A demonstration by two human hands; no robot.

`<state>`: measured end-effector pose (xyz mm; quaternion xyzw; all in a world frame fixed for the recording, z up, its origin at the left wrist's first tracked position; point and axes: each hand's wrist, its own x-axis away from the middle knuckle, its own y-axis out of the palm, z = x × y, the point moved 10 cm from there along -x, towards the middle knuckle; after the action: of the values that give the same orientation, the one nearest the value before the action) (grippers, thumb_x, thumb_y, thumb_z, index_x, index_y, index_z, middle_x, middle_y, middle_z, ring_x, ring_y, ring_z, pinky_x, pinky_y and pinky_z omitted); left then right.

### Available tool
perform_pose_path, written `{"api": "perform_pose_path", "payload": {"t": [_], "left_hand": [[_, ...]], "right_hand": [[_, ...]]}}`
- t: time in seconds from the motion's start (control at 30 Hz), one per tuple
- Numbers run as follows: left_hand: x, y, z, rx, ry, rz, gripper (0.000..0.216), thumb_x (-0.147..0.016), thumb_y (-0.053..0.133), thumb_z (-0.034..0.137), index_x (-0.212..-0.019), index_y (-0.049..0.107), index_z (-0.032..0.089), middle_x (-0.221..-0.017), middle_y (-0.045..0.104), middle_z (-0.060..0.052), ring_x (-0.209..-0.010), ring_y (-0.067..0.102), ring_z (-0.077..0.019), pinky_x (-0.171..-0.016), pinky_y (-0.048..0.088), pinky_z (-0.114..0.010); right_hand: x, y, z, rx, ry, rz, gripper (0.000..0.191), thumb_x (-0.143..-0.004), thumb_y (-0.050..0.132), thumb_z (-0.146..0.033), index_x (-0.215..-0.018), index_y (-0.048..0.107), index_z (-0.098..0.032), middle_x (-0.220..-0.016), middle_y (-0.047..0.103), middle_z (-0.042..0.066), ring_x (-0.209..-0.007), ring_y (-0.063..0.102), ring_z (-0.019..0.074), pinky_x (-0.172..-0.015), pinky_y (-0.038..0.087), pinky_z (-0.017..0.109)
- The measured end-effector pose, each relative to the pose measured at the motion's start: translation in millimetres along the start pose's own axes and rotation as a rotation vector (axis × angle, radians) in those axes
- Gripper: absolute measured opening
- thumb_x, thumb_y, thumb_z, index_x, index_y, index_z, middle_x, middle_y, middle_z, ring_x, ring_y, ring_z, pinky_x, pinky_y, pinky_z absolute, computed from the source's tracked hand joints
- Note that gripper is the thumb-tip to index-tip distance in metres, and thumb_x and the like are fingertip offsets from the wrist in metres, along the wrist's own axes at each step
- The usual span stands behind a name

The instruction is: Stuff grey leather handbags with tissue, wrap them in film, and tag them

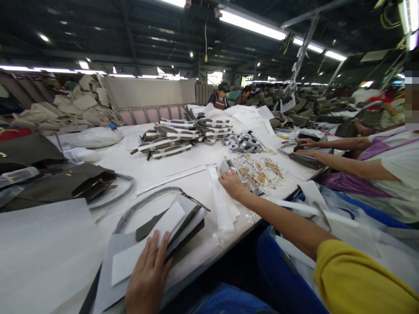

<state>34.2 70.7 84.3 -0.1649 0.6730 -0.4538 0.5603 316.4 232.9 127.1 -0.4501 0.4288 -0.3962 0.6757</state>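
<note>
My left hand [149, 270] lies flat, fingers stretched out, on a dark olive-grey handbag [186, 235] at the table's near edge. A white rectangular sheet [144, 248] and grey-white lining paper cover much of the bag. Its wrapped handle [140, 201] loops away on the table. My right hand [232, 183] reaches forward to a small stack of grey pieces [226, 165], fingers bent and together; what they grip is hidden. Beside it are a heap of small tan and white scraps [262, 170] and white paper strips [222, 205].
Bundled wrapped straps [176, 135] and grey rings [244, 141] lie farther back. More olive-grey bags [65, 185] are at left. Blue bins [284, 270] with plastic stand below the table at right. A co-worker's hands [307, 146] handle a bag at right.
</note>
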Motion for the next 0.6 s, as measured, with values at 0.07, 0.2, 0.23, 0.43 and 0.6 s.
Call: {"api": "perform_pose_path", "payload": {"t": [0.07,0.2,0.23,0.43,0.6], "left_hand": [[1,0,0,-0.001,0.005,0.004,0.062,-0.098,0.045,0.027,-0.155,0.019,0.029,-0.155,0.037,-0.007,-0.137,0.042,-0.0283,-0.109,0.040,-0.044],[2,0,2,0.007,0.006,0.010,0.061,-0.099,0.044,0.028,-0.155,0.019,0.028,-0.155,0.036,-0.007,-0.137,0.042,-0.0279,-0.110,0.039,-0.044],[2,1,2,0.007,0.004,0.011,0.061,-0.099,0.044,0.027,-0.155,0.019,0.029,-0.155,0.036,-0.006,-0.137,0.042,-0.0277,-0.110,0.039,-0.043],[3,0,2,0.009,0.001,0.013,0.062,-0.099,0.046,0.028,-0.155,0.020,0.029,-0.155,0.036,-0.007,-0.137,0.042,-0.0284,-0.109,0.039,-0.043],[3,0,3,-0.011,0.000,0.004,0.061,-0.099,0.043,0.026,-0.155,0.018,0.028,-0.156,0.035,-0.007,-0.138,0.041,-0.0283,-0.110,0.039,-0.043]], "right_hand": [[27,-9,-26,-0.027,-0.117,-0.043,0.028,-0.088,0.051,-0.008,-0.109,0.068,-0.014,-0.115,0.066,0.017,-0.105,0.061,0.0278,-0.098,0.042,0.045],[110,-17,-101,-0.352,-0.581,-0.332,0.041,-0.083,0.067,-0.022,-0.123,0.064,-0.031,-0.097,0.073,0.003,-0.080,0.067,0.0191,-0.071,0.048,0.028],[120,-22,-104,-0.440,-0.580,-0.341,0.034,-0.088,0.064,-0.029,-0.121,0.065,-0.032,-0.088,0.074,0.001,-0.075,0.067,0.0177,-0.068,0.048,0.026],[79,-7,-8,-0.426,0.046,-0.108,0.040,-0.098,0.050,-0.031,-0.134,0.055,-0.015,-0.133,0.059,0.015,-0.123,0.056,0.0236,-0.100,0.044,0.033],[61,52,12,-0.304,0.149,-0.300,0.070,-0.085,0.069,-0.039,-0.145,0.043,-0.013,-0.137,0.056,0.019,-0.123,0.055,0.0306,-0.102,0.043,0.040]]}}
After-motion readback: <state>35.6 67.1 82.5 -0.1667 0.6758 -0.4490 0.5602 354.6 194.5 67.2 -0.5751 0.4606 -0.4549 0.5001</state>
